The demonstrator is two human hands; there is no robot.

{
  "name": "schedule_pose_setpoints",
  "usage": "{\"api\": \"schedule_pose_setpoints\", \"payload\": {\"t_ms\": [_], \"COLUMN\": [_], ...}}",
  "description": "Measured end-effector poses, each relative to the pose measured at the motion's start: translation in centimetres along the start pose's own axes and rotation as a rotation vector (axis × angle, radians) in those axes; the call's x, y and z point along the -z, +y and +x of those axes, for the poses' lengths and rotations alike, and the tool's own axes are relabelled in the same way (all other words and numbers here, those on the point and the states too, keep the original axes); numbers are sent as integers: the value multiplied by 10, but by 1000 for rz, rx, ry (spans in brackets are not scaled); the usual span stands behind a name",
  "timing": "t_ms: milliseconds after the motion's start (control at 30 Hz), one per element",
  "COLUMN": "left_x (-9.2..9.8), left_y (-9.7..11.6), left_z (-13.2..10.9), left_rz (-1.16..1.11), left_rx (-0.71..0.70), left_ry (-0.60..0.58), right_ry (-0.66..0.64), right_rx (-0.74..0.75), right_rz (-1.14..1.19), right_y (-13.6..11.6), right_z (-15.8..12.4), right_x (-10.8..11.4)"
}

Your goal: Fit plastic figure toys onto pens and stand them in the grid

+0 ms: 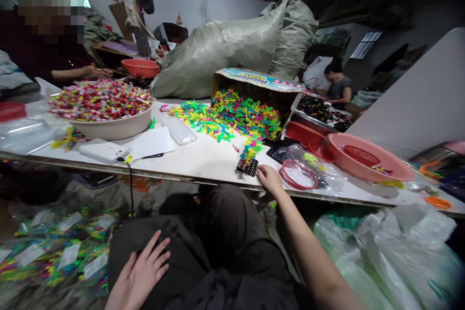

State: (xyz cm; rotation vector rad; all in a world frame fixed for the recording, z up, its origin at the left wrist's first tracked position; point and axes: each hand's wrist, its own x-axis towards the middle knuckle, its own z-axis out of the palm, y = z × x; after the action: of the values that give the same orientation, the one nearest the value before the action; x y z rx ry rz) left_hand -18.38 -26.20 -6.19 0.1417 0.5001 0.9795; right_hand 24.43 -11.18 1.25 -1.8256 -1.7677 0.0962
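My left hand (pixel 140 271) lies palm up on my thigh, fingers spread and nothing in it. My right hand (pixel 269 179) rests at the table's front edge, its fingers curled beside a small black perforated tray (pixel 248 168). Whether those fingers hold anything is hidden. Colourful small plastic pieces (pixel 250 149) stand upright in the tray. Just behind, many more such pieces (pixel 250 114) in yellow, green, blue and pink spill from a cardboard box (pixel 261 80) lying on its side. Right of my right hand is a small red basket (pixel 298 174) with white material inside.
A wide basin (pixel 109 128) heaped with wrapped red items stands left, near a white power bank (pixel 103 150) with a cable. Large woven sacks (pixel 225 48) lie behind. A pink basin (pixel 370 157) sits right. Two other people (pixel 338 85) sit across the tables.
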Motion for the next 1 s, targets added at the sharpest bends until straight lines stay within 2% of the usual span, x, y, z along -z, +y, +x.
{"api": "schedule_pose_setpoints", "payload": {"t_ms": [133,267,400,500,1000], "left_x": [4,7,5,4,1], "left_y": [0,0,0,1,1], "left_z": [1,0,-1,-1,-3], "left_rz": [-5,25,3,-18,-42], "left_rx": [8,-5,-3,4,0], "left_ry": [-9,-22,16,36,84], "right_ry": [78,182,265,290,285], "right_rx": [-87,-112,-202,-238,-224], "right_rz": [103,302,445,437,200], "right_y": [9,-6,-20,-25,-31], "right_z": [5,10,16,18,17], "right_x": [-2,-18,-30,-32,-43]}}
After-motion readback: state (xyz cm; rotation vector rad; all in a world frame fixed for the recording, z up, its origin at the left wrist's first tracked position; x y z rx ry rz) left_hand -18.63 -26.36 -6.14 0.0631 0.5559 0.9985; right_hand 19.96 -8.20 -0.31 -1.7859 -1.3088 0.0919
